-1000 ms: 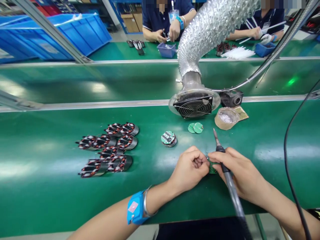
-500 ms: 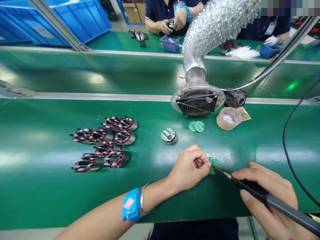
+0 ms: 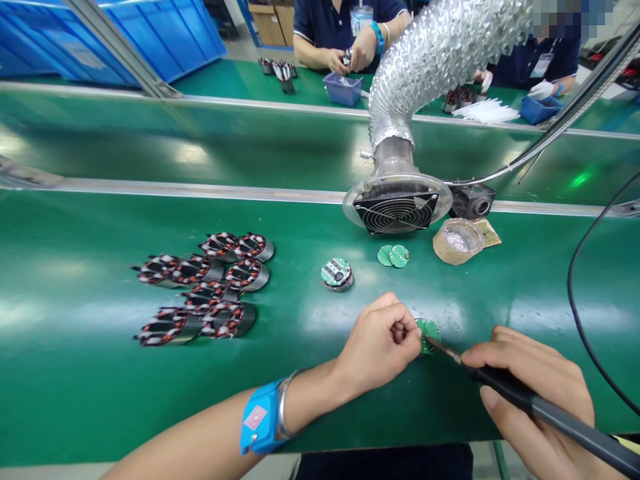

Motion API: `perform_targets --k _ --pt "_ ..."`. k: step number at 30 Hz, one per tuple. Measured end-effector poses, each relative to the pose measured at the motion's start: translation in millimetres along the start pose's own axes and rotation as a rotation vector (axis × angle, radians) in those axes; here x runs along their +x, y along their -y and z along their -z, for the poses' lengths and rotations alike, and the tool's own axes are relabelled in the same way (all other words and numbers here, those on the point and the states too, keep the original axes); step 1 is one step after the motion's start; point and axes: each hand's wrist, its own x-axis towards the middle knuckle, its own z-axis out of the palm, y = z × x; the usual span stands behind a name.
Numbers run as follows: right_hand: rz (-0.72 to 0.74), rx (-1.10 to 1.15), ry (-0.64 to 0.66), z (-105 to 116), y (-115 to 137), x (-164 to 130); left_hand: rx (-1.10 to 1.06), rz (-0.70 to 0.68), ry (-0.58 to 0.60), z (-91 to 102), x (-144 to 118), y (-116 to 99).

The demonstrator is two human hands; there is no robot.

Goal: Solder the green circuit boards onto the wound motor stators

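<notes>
My right hand [image 3: 535, 393] grips a soldering iron [image 3: 507, 387] by its dark handle. Its tip rests at a round green circuit board [image 3: 430, 333] in front of me. At the board's left edge, the fingers of my left hand [image 3: 383, 343] are pinched together; whatever they hold there is hidden. A blue strap [image 3: 260, 419] is on my left wrist. Farther back lie two loose round green boards [image 3: 399, 256], partly overlapping. To their left stands a round stack with a circuit board on top [image 3: 337, 273].
Several wired cylindrical parts [image 3: 243, 275] stand in a cluster at left. A fume extractor [image 3: 397, 210] on a silver duct hangs over the bench, with a tan cup [image 3: 456, 241] beside it. A black cable [image 3: 573, 287] curves at right. Two people work beyond the partition.
The view has shifted slightly. Both hands, the soldering iron and the board keep nearly the same places. Across the partition, the co-workers' hands have moved a little.
</notes>
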Motion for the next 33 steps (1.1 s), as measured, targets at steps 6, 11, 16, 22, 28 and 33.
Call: perform_targets --k 6,11,16,22,28,33 --pt "-0.012 -0.003 -0.056 9 1 0 0.025 -0.031 -0.008 0.7 0 0" --pt "-0.017 -0.250 -0.380 7 -58 8 0.033 -0.026 -0.012 -1.2 0 1" --pt "-0.123 -0.307 -0.204 -5 -99 9 -0.002 0.004 0.006 0.0 0 2" --pt "0.245 -0.010 0.080 -19 -65 3 -0.050 -0.081 0.126 10.4 -6 8" --pt "0.350 0.056 0.039 -28 -46 22 -0.022 -0.095 0.125 9.7 -7 11" --pt "0.207 -0.088 -0.098 -38 -35 28 -0.018 -0.074 0.069 4.1 -9 9"
